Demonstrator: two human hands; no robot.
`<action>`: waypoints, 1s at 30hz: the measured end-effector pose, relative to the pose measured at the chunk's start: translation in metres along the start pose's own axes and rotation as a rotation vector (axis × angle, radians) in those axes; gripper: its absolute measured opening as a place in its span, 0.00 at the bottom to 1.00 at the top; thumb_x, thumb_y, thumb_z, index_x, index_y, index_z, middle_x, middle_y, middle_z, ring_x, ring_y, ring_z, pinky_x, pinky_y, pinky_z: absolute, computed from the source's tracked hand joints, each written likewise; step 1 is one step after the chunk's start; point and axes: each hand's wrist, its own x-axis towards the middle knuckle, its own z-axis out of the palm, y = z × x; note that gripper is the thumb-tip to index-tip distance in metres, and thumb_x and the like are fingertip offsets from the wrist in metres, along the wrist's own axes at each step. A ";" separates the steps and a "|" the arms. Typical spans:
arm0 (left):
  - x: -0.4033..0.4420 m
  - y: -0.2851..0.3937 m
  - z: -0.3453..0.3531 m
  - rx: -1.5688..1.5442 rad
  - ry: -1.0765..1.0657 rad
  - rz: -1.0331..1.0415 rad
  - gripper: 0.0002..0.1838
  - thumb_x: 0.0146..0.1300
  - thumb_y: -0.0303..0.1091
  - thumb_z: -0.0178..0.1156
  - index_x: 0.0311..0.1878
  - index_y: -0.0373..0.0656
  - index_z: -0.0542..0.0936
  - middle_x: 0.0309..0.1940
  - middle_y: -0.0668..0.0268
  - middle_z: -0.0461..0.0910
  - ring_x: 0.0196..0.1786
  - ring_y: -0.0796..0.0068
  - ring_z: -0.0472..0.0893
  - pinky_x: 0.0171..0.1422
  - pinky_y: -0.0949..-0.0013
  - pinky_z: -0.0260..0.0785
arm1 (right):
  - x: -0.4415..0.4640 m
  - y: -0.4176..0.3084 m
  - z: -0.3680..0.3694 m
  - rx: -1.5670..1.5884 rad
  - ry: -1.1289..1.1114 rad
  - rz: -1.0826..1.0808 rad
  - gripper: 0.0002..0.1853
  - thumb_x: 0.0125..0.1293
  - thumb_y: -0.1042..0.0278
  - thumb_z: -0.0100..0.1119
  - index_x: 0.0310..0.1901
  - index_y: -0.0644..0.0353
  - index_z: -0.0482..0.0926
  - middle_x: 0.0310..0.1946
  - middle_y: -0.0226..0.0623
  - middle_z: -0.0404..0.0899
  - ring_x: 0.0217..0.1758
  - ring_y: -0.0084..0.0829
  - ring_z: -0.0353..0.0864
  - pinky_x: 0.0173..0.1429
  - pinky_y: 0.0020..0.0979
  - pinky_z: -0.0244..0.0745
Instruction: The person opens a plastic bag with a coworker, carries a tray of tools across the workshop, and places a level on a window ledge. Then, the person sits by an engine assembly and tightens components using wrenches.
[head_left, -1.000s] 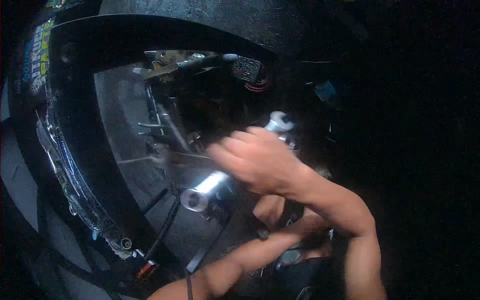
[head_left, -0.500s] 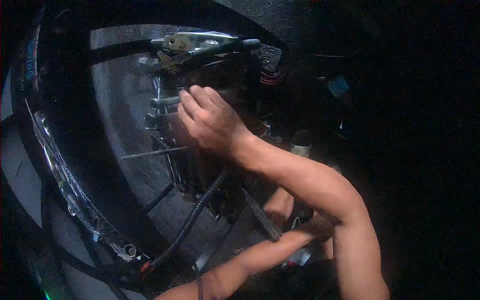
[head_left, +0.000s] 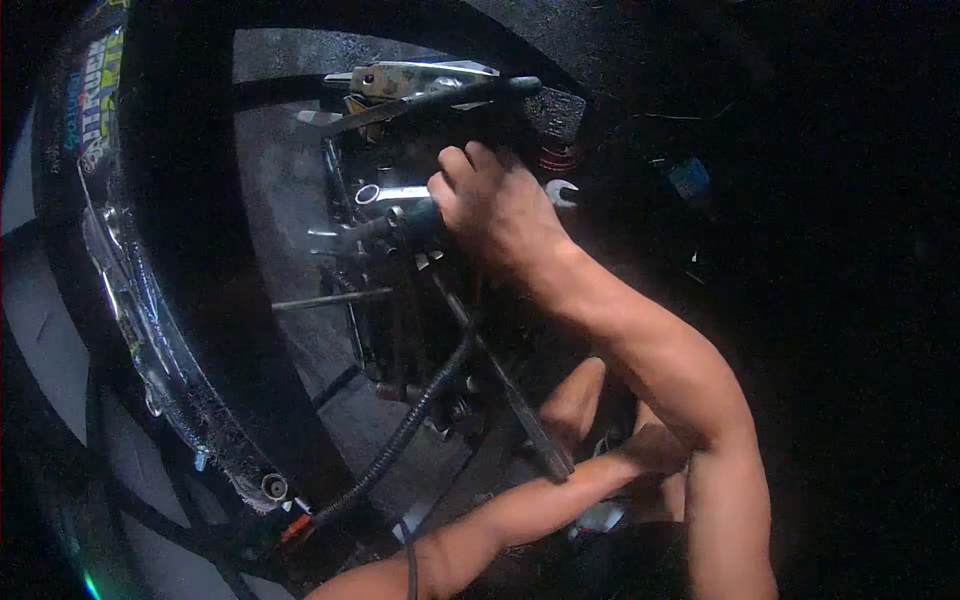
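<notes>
My right hand [head_left: 490, 205] is closed around the middle of a combination wrench [head_left: 400, 193]. Its ring end sticks out to the left over the metal parts, and its open jaw shows to the right behind the hand. Beneath lies the dark underside of what looks like a motorcycle, with a bolt-like metal stub [head_left: 397, 215] close under the wrench. My left forearm [head_left: 520, 515] reaches from the bottom left toward the right and passes behind my right arm, where the fingers are hidden.
A dark curved body panel with stickers [head_left: 100, 105] fills the left side. Above the hand is a metal bracket with a lever [head_left: 440, 97]. A ribbed black hose [head_left: 400, 435] and a bar [head_left: 525, 425] run below. A blue packet [head_left: 688, 178] lies at right.
My right hand has moved right, and the wrench's ring end now shows clearly. The view has shifted slightly, with more stickers visible at left. My left forearm stays nearly in place.
</notes>
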 end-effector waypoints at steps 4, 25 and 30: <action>0.012 -0.018 0.001 0.166 -0.016 0.070 0.12 0.57 0.31 0.63 0.43 0.38 0.80 0.38 0.56 0.81 0.46 0.53 0.81 0.53 0.60 0.71 | -0.002 0.000 -0.015 0.029 -0.163 0.121 0.11 0.56 0.68 0.56 0.41 0.60 0.77 0.39 0.39 0.72 0.43 0.38 0.75 0.45 0.36 0.75; -0.074 -0.058 0.049 0.495 0.400 0.615 0.18 0.55 0.40 0.65 0.46 0.40 0.81 0.35 0.52 0.82 0.40 0.52 0.81 0.49 0.53 0.72 | 0.033 -0.041 -0.012 0.627 -0.161 0.339 0.18 0.57 0.57 0.68 0.43 0.60 0.79 0.35 0.52 0.84 0.39 0.55 0.85 0.44 0.47 0.81; -0.102 -0.036 0.038 0.458 0.389 0.568 0.18 0.58 0.41 0.65 0.49 0.42 0.80 0.36 0.53 0.81 0.43 0.50 0.81 0.51 0.53 0.72 | -0.015 -0.013 0.048 0.756 -0.094 0.424 0.15 0.55 0.64 0.67 0.42 0.63 0.81 0.36 0.55 0.84 0.40 0.55 0.84 0.44 0.45 0.79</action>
